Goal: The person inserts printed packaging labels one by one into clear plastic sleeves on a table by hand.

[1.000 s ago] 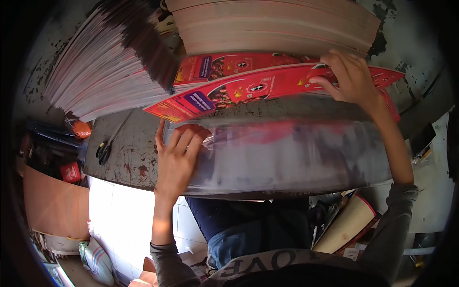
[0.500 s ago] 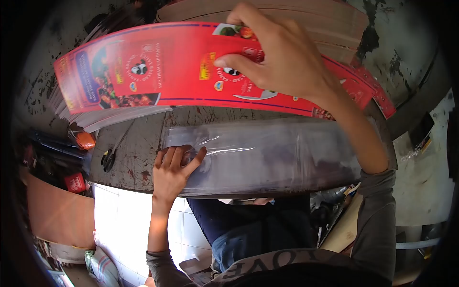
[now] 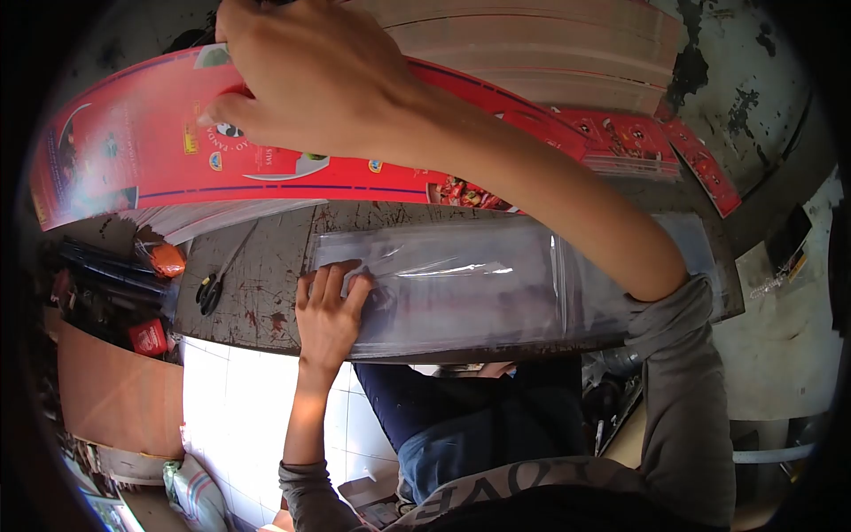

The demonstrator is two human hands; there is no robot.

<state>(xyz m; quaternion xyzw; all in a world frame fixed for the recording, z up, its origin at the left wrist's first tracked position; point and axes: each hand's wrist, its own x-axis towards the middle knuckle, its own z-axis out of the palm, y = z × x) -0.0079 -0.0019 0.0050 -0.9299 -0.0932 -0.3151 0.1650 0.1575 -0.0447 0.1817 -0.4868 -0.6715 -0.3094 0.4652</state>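
My right hand (image 3: 310, 80) grips a long curved red printed sheet (image 3: 160, 124) by its top edge, thumb in front. Panda logos, food pictures and a dark blue dashed line are printed on the sheet, which is raised over the far left of the table. Below it, a stack of clear plastic sleeves (image 3: 470, 293) lies flat along the table's front edge. My left hand (image 3: 330, 315) is at the left end of these sleeves, fingers curled and pinching the film, with creases running out from the fingertips.
More red printed sheets (image 3: 620, 137) lie at the right, with one strip (image 3: 705, 168) set apart. Behind is a large pale stack (image 3: 550, 44). Scissors (image 3: 209, 293) rest on the worn table (image 3: 266, 266) left of the sleeves. An orange bundle (image 3: 167, 260) sits farther left.
My right hand has carried the red sheet to the left, uncovering the red sheets at the right. My left hand keeps its place on the plastic sleeves.
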